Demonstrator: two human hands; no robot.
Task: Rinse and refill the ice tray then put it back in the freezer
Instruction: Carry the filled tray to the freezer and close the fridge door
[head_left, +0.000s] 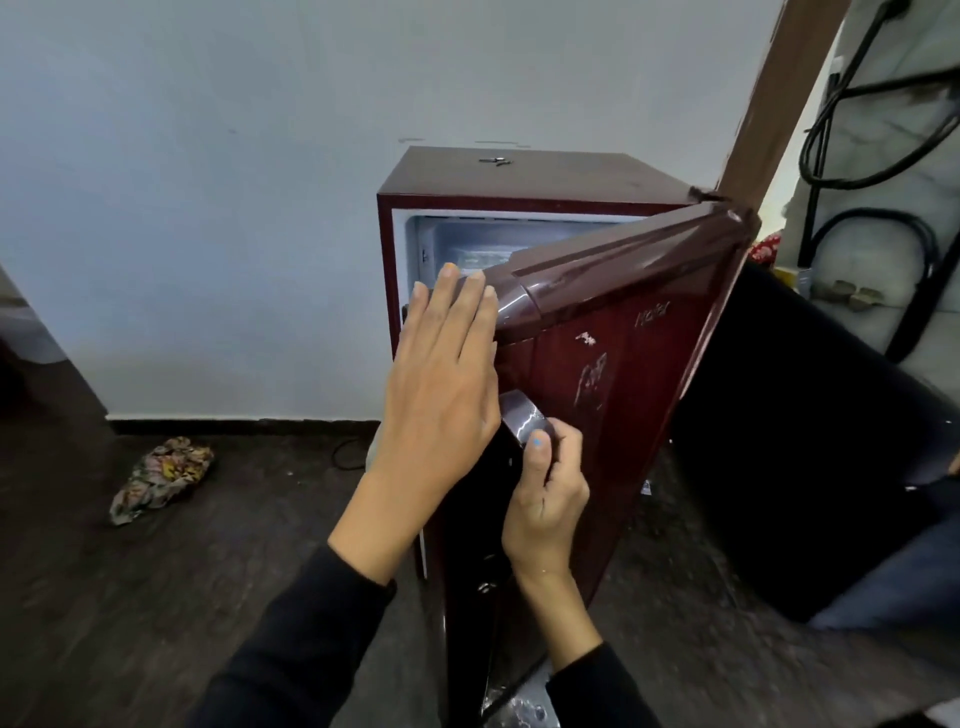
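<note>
A small maroon fridge (524, 174) stands against the white wall with its door (623, 364) swung partly open. My left hand (441, 379) lies flat with straight fingers on the door's upper edge. My right hand (545, 493) curls around the dark door handle (522, 418). Behind the door's top edge the frosty freezer compartment (478, 241) shows, with something icy and pale inside; I cannot tell whether it is the ice tray.
A crumpled patterned cloth (161, 478) lies on the dark floor at the left. A dark piece of furniture (810, 457) stands right of the door. A wooden door frame (779, 98) and black cables (872, 156) are at the upper right. A small metal object (496, 161) rests on the fridge top.
</note>
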